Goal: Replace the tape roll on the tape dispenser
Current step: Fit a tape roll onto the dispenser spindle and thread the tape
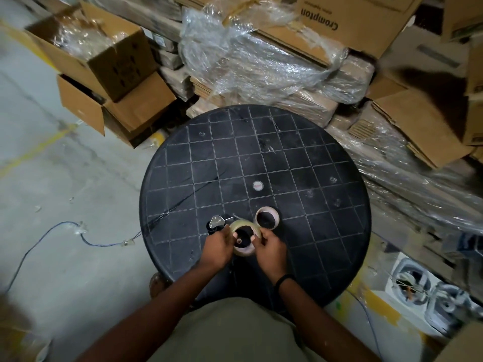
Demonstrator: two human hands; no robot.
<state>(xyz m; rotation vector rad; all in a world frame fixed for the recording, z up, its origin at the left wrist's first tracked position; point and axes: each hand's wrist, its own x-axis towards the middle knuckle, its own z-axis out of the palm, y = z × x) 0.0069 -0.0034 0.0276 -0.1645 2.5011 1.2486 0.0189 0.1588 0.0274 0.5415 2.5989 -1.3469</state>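
Fingers of the left hand and the right hand curl closed around a clear tape roll, one on each side, holding it over the near part of the round black table. Just left of the roll sits the dispenser, mostly hidden. Just beyond the roll lies an empty cardboard core. Keeping the roll square to the hub should let it seat cleanly, I'd say.

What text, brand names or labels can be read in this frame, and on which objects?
"Crompton": printed in dark letters, seen rotated, on the brown cardboard carton at the top of the stack.
Smaller line beside it: too blurred to read.
Dark markings on the open brown cardboard box: unreadable.
Round pale sticker on the black round table: unreadable.
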